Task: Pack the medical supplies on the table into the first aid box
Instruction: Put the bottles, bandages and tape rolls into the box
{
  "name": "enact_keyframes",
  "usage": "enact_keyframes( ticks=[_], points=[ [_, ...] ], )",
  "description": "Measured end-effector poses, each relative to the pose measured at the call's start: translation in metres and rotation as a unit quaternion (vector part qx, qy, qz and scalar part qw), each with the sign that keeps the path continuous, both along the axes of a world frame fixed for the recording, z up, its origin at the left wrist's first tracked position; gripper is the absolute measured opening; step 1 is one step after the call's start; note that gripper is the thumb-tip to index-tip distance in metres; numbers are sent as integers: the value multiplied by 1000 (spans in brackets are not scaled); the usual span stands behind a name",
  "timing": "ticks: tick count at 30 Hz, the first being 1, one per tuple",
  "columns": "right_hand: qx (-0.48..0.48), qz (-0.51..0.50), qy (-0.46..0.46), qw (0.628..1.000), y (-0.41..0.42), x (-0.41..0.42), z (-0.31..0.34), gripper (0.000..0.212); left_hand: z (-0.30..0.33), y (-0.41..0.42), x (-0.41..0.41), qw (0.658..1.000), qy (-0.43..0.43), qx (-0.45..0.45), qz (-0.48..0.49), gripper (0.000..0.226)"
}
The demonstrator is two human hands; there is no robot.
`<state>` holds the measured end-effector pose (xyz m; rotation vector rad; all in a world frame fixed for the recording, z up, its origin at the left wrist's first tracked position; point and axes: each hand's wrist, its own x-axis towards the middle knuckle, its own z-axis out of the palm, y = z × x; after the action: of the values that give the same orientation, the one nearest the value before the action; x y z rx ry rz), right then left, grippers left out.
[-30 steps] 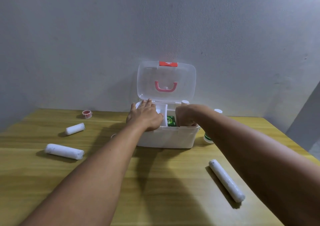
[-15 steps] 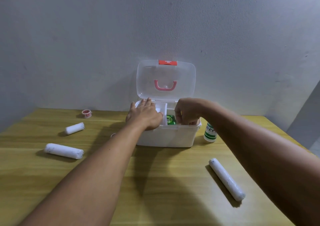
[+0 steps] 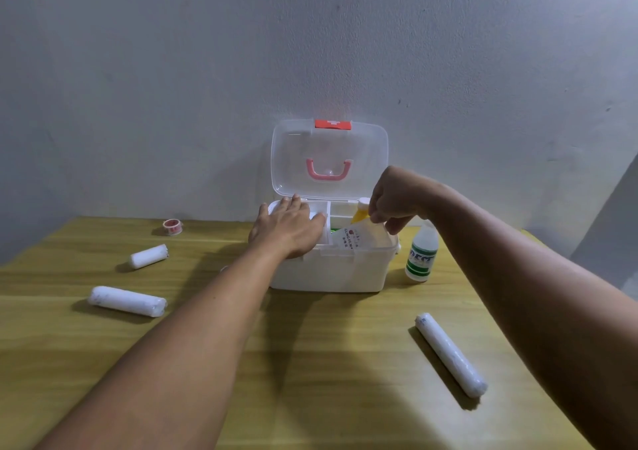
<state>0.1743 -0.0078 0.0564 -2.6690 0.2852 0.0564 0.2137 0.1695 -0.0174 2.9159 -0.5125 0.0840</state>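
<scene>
The white first aid box (image 3: 328, 273) stands at the back of the table with its clear lid (image 3: 293, 153) raised. My left hand (image 3: 290, 228) lies flat on the left side of the box's inner tray. My right hand (image 3: 393, 201) hovers over the right side and pinches the top of a white bottle with a yellow neck (image 3: 352, 237), which is tilted with its lower end in the box. A green item shows just behind the bottle. Outside the box lie three white bandage rolls (image 3: 149, 256) (image 3: 127, 301) (image 3: 450, 354), a tape roll (image 3: 172, 227) and an upright green-labelled bottle (image 3: 421, 256).
The wooden table (image 3: 310, 363) ends against a grey wall behind the box. The green-labelled bottle stands close to the box's right wall, under my right forearm. A small pale object peeks out at the box's left foot, mostly hidden by my left arm.
My right hand has risen from inside the box's right side, and the white and yellow bottle now shows under its fingers. My left hand stays on the tray.
</scene>
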Motion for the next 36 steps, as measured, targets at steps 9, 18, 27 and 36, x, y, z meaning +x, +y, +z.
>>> enact_keyframes(
  ticks=[9,18,27,36],
  points=[
    [48,-80,-56,994,-3,0,-4,20,3,1,-3,999,-3,-42,-2,76],
    [16,-96,-100,990,10,-4,-16,8,0,1,1,998,-13,-69,8,74],
    [-15,18,-72,997,30,1,-42,18,-1,0,0,998,-29,-58,12,73],
    [-123,78,44,988,27,7,-40,23,-2,0,0,999,-34,-41,7,74]
  ],
)
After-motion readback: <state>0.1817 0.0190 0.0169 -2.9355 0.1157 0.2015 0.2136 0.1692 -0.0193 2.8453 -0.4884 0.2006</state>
